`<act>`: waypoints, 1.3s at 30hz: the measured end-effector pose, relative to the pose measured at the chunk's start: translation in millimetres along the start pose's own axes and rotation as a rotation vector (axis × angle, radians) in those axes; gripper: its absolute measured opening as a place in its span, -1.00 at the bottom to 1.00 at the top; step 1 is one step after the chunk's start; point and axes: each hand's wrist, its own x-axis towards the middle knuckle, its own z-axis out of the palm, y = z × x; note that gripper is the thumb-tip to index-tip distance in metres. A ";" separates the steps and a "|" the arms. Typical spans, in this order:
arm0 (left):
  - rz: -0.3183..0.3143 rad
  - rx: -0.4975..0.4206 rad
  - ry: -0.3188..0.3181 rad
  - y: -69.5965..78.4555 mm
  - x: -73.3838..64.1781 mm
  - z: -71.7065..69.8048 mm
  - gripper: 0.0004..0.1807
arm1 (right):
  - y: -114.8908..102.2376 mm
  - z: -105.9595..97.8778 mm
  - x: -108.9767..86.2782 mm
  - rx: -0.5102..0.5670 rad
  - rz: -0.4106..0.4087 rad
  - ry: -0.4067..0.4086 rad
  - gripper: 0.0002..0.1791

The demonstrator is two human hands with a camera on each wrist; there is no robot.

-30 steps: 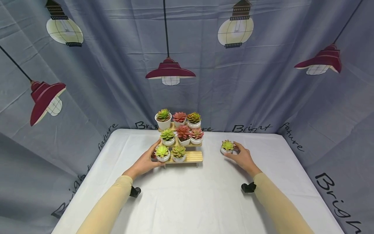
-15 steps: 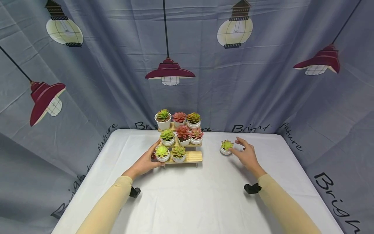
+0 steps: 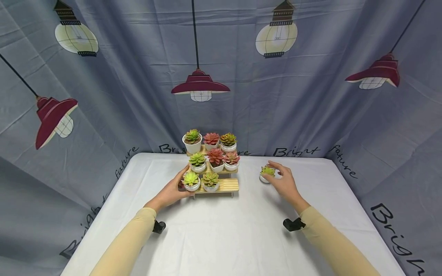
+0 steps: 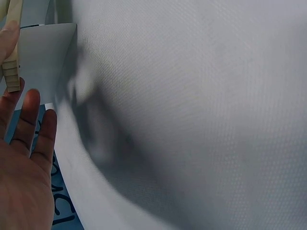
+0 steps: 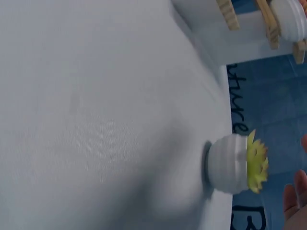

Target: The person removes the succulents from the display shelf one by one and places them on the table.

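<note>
A small tiered wooden plant stand (image 3: pixel 228 185) stands at the back middle of the table, with potted succulents on its tiers. My left hand (image 3: pixel 171 190) holds the stand's left end by the bottom tier, thumb in front. In the left wrist view, the thumb lies on the wooden slat (image 4: pixel 11 76) and the other fingers are stretched out. To the right, a green succulent in a white pot (image 5: pixel 228 163) stands upright on the table. My right hand (image 3: pixel 284 186) is just over it, thumb and fingers spread; the right wrist view shows the fingers apart from the plant.
On the bottom tier stand two green succulents (image 3: pixel 191 179), leaving bare slats at its right. Red and green ones fill the upper tiers, including a red succulent (image 3: pixel 215 156) in the middle. A patterned curtain (image 3: pixel 138 96) hangs behind the white table (image 3: pixel 221 237).
My right hand let go of the potted succulent and drew back rightward, then came back left over it. The pot stayed standing on the table. My left hand has kept its place.
</note>
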 end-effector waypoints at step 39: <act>-0.011 -0.033 0.010 0.4 2.4 2.2 0.26 | -44.2 75.3 -26.2 0.116 -0.103 -0.181 -0.39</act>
